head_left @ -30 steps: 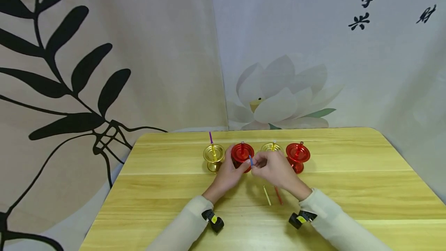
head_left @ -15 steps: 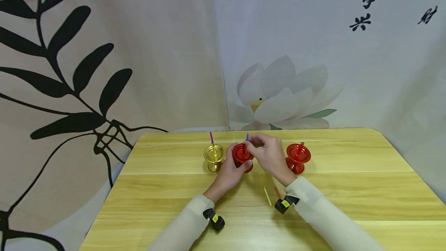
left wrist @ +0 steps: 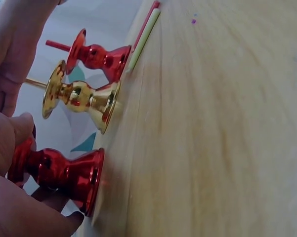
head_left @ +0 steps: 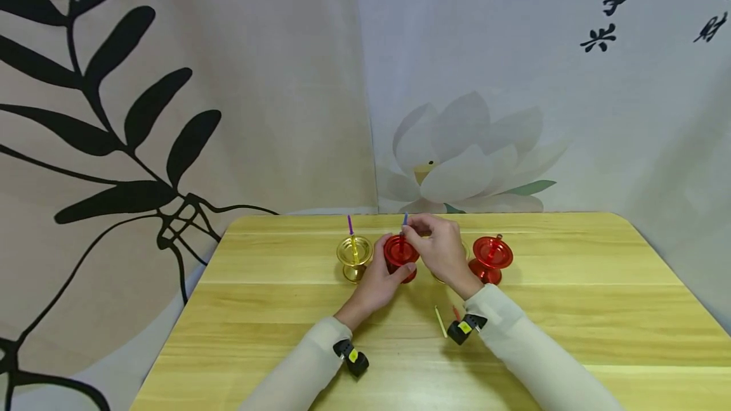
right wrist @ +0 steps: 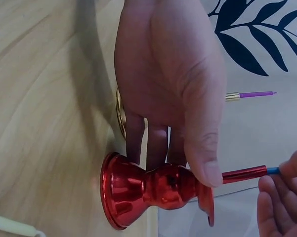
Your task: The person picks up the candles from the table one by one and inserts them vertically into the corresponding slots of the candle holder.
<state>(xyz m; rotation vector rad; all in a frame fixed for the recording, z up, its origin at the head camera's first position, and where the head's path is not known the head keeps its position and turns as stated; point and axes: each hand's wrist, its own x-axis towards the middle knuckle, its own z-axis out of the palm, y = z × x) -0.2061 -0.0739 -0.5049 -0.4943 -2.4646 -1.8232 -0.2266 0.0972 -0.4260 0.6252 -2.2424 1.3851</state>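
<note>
My left hand (head_left: pixel 381 281) grips a red metallic candle holder (head_left: pixel 401 251) that stands upright on the table, fingers round its body and thumb in front. The right hand (head_left: pixel 441 247) pinches a thin blue candle (right wrist: pixel 273 171) above it. In the right wrist view, the candle's lower end is at the mouth of the holder's narrow red tube (right wrist: pixel 244 174); the rest is mostly behind the fingertips. Just left stands a gold candle holder (head_left: pixel 355 252) with a purple candle (head_left: pixel 350 225) in its tube. Another gold holder (left wrist: pixel 79 96) is mostly hidden behind my right hand in the head view.
A second red candle holder (head_left: pixel 493 254) stands at the right end of the row. On the wooden table (head_left: pixel 257 335) in front lie a pale yellow candle (head_left: pixel 441 322) and a red candle (head_left: pixel 456 313), partly covered by the right wrist camera (head_left: pixel 465 330). A printed curtain (head_left: pixel 285 81) hangs behind.
My right hand has moved up and left, bringing the blue candle upright from in front of the held red holder to the top of its tube. The left hand has kept its grip.
</note>
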